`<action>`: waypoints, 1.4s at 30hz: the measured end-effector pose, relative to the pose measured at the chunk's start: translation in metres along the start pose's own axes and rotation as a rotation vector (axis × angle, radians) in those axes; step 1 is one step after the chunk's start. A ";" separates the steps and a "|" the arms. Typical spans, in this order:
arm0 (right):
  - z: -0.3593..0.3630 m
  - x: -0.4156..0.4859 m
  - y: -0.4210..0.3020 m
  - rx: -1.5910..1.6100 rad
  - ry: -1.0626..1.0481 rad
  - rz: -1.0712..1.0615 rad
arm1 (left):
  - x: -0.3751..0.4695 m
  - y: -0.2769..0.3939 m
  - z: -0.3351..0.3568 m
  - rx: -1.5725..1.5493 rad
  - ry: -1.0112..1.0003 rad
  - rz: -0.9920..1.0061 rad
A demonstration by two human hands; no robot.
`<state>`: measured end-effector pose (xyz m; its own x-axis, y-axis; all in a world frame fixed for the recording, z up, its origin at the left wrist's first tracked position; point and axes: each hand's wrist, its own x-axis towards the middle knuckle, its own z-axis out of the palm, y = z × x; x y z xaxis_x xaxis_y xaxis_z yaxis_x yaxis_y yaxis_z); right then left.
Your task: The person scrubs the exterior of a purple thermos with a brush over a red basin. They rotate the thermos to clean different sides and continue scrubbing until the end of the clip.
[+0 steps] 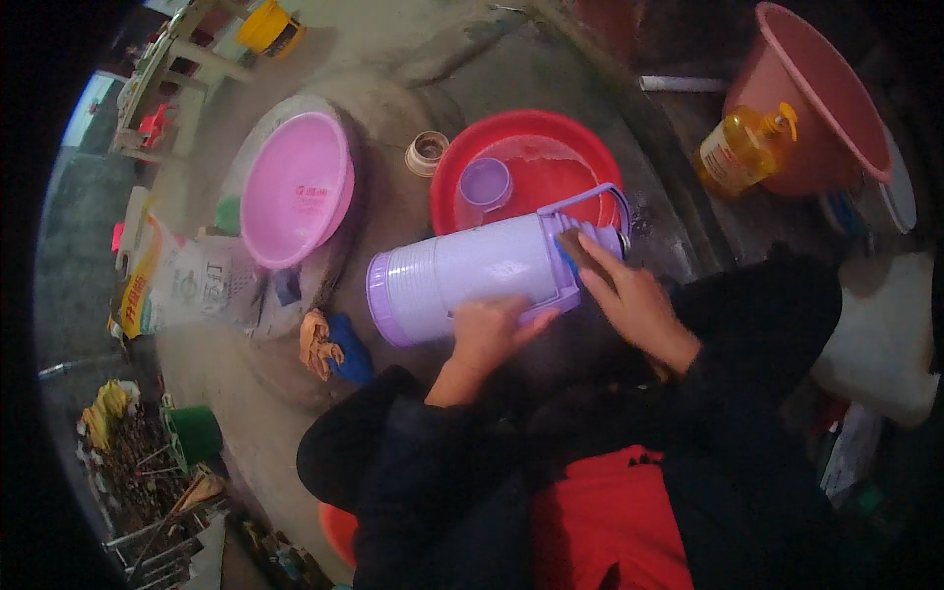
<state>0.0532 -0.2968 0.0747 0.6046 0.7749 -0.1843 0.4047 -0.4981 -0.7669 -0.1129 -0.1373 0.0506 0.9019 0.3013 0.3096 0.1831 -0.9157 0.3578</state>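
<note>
A purple thermos flask (487, 265) lies on its side before me, its mouth end to the right and its carrying handle raised. My left hand (493, 324) grips the side handle near the middle of the body. In my right hand (636, 302) is a brown-backed scrub brush (584, 254) with blue bristles, pressed against the flask's shoulder. Behind the flask stands a red basin (542, 125) holding water. A purple cup-shaped lid (486, 184) sits in it.
A pink basin (295, 192) stands to the left, with a small round container (427, 153) beside the red basin. A brown and blue cloth (335, 348) lies on the floor. At right are a yellow pump bottle (737, 151) and a large pink tub (811, 96).
</note>
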 end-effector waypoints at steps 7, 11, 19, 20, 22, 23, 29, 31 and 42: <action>0.003 0.012 0.007 0.047 -0.003 0.053 | -0.001 0.004 -0.006 -0.013 -0.012 0.031; 0.005 -0.007 0.004 0.089 0.026 0.020 | -0.012 0.006 -0.003 -0.023 -0.034 0.011; 0.006 -0.012 0.001 -0.007 0.031 0.049 | -0.015 0.003 -0.005 0.006 -0.045 0.059; 0.002 -0.022 -0.007 -0.055 -0.022 0.080 | -0.017 0.003 -0.005 0.000 -0.043 0.053; -0.003 -0.023 -0.015 -0.066 -0.066 0.115 | -0.020 0.003 -0.008 0.004 -0.081 0.047; -0.003 -0.011 -0.009 -0.037 -0.039 0.139 | -0.023 0.002 -0.008 0.018 -0.114 0.034; -0.010 0.032 0.048 0.159 0.215 0.176 | -0.013 0.008 -0.010 0.009 -0.216 0.026; -0.017 0.016 0.046 0.192 0.193 0.210 | -0.016 0.011 -0.008 0.018 -0.244 0.002; -0.008 -0.016 0.011 -0.087 0.022 0.245 | -0.011 0.037 0.011 0.065 -0.312 0.009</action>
<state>0.0537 -0.3177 0.0745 0.7062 0.6187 -0.3441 0.3013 -0.7025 -0.6447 -0.1118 -0.1769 0.0511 0.9783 0.2059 0.0239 0.1898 -0.9362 0.2958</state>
